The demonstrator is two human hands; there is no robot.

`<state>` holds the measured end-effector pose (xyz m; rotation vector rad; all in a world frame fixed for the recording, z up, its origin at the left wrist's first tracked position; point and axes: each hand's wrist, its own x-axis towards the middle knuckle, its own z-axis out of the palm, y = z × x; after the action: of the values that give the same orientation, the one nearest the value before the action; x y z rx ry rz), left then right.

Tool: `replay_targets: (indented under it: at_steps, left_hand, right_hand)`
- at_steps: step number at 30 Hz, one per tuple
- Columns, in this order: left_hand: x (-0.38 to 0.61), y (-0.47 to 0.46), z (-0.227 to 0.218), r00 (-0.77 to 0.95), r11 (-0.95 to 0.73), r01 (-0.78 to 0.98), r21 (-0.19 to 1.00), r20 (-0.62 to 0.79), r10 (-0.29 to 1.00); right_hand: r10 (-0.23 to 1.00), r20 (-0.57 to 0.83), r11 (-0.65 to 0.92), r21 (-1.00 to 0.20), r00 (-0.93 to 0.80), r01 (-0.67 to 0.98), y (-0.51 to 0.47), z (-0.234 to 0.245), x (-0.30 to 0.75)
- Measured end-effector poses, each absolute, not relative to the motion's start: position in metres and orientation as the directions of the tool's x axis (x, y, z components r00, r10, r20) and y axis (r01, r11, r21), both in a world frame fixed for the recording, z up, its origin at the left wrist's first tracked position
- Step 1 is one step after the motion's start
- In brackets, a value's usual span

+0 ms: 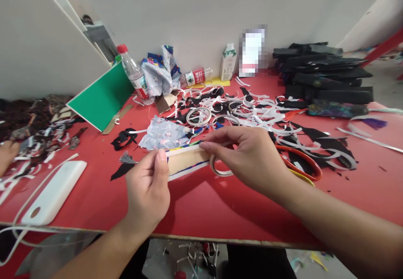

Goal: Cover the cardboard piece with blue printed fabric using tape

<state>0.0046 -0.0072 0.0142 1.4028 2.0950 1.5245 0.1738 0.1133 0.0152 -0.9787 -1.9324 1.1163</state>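
A tan cardboard strip (187, 161) is stretched between my hands above the red table, with white tape along its edges and bits of blue patterned fabric showing. My left hand (147, 186) pinches its left end, thumb on top. At the other end, thumb and forefinger of my right hand (252, 155) are closed on it. Under my right fingers is a roll of white tape (222, 173); whether the hand touches it I cannot tell. Orange-red scissors handles (310, 163) lie beside my right wrist, partly hidden. A light-blue patterned fabric piece (166, 134) lies behind the strip.
White tape scraps (261, 117) and tape rolls (199, 116) litter the table. Behind stand bottles (135, 75), a carton (228, 62) and a blurred screen (252, 54). Dark folded pieces (324, 69) are stacked right. A white device (55, 193) and another person's hand (8, 155) are left.
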Motion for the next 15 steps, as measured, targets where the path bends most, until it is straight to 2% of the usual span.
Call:
replay_targets:
  at_steps: [3, 10, 15]
  left_hand:
    - [0.0055, -0.0085, 0.0169, -0.517, 0.013, 0.585, 0.811, 0.361, 0.776]
    - [0.0081, -0.0117, 0.0181, -0.493, -0.008, 0.608, 0.794, 0.386, 0.78]
    - [0.0067, -0.0099, 0.0149, -0.419, -0.077, 0.705, 0.705, 0.502, 0.757]
  right_hand:
    - [0.865, 0.145, 0.293, -0.923, -0.481, 0.249, 0.1148, 0.015, 0.1743]
    - [0.869, 0.164, 0.312, -0.914, -0.466, 0.261, 0.116, 0.0131, 0.1712]
    - [0.877, 0.12, 0.28, -0.914, -0.465, 0.293, 0.1167, 0.0173, 0.1712]
